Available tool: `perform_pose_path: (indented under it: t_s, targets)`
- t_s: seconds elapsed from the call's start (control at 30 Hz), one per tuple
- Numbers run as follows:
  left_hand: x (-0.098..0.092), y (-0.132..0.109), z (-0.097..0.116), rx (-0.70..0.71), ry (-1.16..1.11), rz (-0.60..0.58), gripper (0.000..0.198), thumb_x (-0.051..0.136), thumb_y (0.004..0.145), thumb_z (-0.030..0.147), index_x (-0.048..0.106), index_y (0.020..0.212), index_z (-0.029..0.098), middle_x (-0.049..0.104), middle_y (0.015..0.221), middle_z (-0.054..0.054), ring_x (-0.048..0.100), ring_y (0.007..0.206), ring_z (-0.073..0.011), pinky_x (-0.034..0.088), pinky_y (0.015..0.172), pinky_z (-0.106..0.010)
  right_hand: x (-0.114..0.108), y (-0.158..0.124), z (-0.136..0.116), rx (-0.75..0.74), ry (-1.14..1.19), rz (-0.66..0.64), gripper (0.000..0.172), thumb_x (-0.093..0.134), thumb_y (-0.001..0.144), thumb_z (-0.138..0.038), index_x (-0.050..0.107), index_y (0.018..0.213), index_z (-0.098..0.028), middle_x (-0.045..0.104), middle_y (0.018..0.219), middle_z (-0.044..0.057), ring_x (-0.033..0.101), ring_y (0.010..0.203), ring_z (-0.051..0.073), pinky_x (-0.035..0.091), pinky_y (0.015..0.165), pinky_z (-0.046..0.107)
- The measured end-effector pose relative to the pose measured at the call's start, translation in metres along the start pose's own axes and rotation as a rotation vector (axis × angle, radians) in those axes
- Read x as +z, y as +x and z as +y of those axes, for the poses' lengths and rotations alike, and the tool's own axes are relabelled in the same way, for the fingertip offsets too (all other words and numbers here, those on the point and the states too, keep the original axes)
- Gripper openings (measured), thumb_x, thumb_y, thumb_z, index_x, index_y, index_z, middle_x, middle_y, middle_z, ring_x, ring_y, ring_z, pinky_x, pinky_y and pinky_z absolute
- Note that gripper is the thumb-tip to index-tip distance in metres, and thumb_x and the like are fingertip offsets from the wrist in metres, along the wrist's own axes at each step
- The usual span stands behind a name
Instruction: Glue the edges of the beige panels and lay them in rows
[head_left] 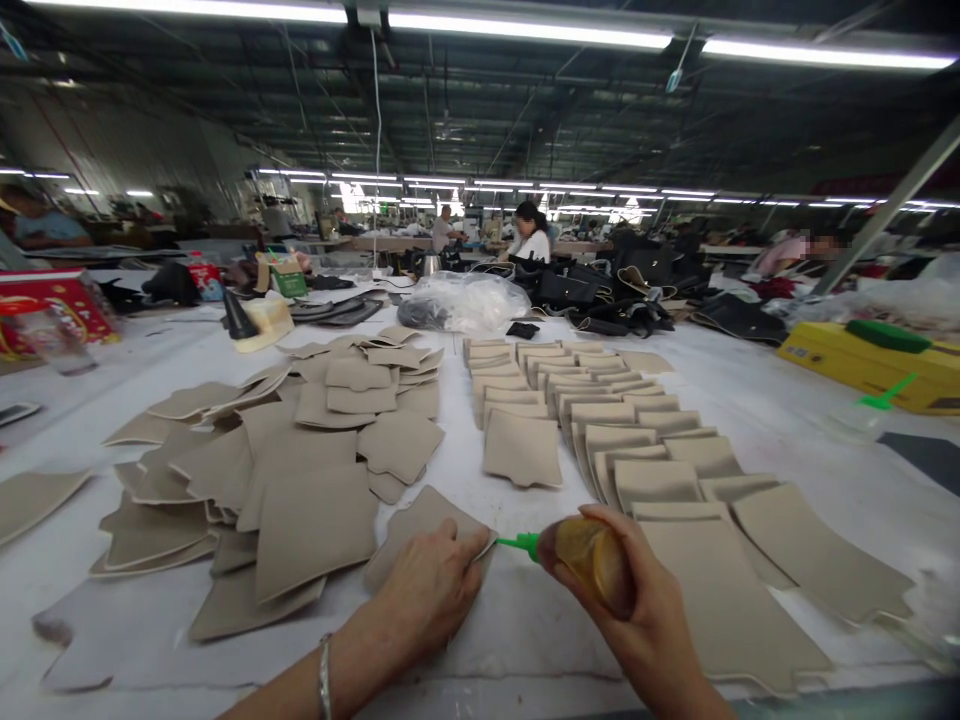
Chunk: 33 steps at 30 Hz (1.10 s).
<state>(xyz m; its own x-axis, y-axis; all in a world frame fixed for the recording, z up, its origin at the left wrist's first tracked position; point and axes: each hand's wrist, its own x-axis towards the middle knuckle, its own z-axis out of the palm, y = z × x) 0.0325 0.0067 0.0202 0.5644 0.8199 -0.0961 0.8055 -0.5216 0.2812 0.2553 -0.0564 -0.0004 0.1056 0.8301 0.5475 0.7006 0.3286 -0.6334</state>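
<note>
My right hand [637,600] is wrapped round a squeeze glue bottle [592,560] of amber liquid, tilted on its side. Its green nozzle [525,543] points left, the tip at the edge of a beige leather-like piece [409,525]. My left hand [439,585] grips that piece near its right corner, fingers bent over it. To the left lies a loose heap of similar beige pieces [315,530]. On the right, more pieces [652,485] lie overlapped in rows, with a single one [523,448] at the front of the left row.
Farther back are a clear plastic bag [472,300], a dark cone [238,318] and black leather goods [570,285]. A yellow box [862,365] stands at the right, a red box [60,310] and a clear jar [56,340] at the left. Several people sit in the background.
</note>
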Motion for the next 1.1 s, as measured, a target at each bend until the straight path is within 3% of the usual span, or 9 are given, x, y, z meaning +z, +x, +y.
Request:
perform_pose_path:
  t_s: [0.4, 0.57, 0.7, 0.9, 1.1]
  targets:
    - [0.001, -0.002, -0.001, -0.008, -0.006, -0.007, 0.038, 0.032, 0.090, 0.026, 0.050, 0.122, 0.036, 0.057, 0.086, -0.003, 0.063, 0.074, -0.0225, 0.043, 0.066, -0.031, -0.002, 0.000, -0.003, 0.085, 0.072, 0.041, 0.041, 0.066, 0.083, -0.045, 0.050, 0.116, -0.026, 0.058, 0.105, 0.002, 0.059, 0.090, 0.021, 0.047, 0.080, 0.028]
    - [0.000, -0.004, -0.005, 0.014, -0.029, -0.022, 0.042, 0.031, 0.090, 0.026, 0.045, 0.129, 0.037, 0.057, 0.088, -0.004, 0.063, 0.077, -0.0222, 0.043, 0.068, -0.032, -0.003, -0.006, 0.001, 0.115, 0.147, -0.077, 0.040, 0.065, 0.085, -0.042, 0.049, 0.117, -0.026, 0.059, 0.106, 0.001, 0.059, 0.090, 0.020, 0.048, 0.077, 0.024]
    - [-0.001, -0.005, -0.006, 0.015, -0.036, -0.035, 0.042, 0.030, 0.091, 0.027, 0.045, 0.130, 0.036, 0.057, 0.089, -0.004, 0.062, 0.076, -0.0215, 0.042, 0.069, -0.032, -0.003, -0.009, 0.003, 0.182, 0.193, -0.016, 0.041, 0.065, 0.083, -0.044, 0.050, 0.115, -0.024, 0.060, 0.097, 0.001, 0.060, 0.082, 0.019, 0.049, 0.073, 0.024]
    - [-0.002, -0.006, -0.005, 0.020, -0.036, -0.039, 0.044, 0.029, 0.092, 0.026, 0.042, 0.133, 0.035, 0.057, 0.091, -0.004, 0.062, 0.077, -0.0207, 0.043, 0.072, -0.031, -0.004, -0.014, 0.005, 0.130, 0.198, -0.141, 0.041, 0.063, 0.086, -0.041, 0.046, 0.120, -0.025, 0.057, 0.110, 0.003, 0.057, 0.099, 0.022, 0.048, 0.080, 0.025]
    - [-0.006, -0.008, -0.004, 0.014, -0.039, -0.053, 0.044, 0.027, 0.094, 0.028, 0.041, 0.135, 0.035, 0.057, 0.091, -0.004, 0.062, 0.077, -0.0208, 0.043, 0.072, -0.031, -0.001, -0.019, -0.006, 0.235, 0.275, -0.052, 0.041, 0.067, 0.080, -0.042, 0.052, 0.114, -0.023, 0.058, 0.104, 0.003, 0.058, 0.091, 0.023, 0.046, 0.080, 0.027]
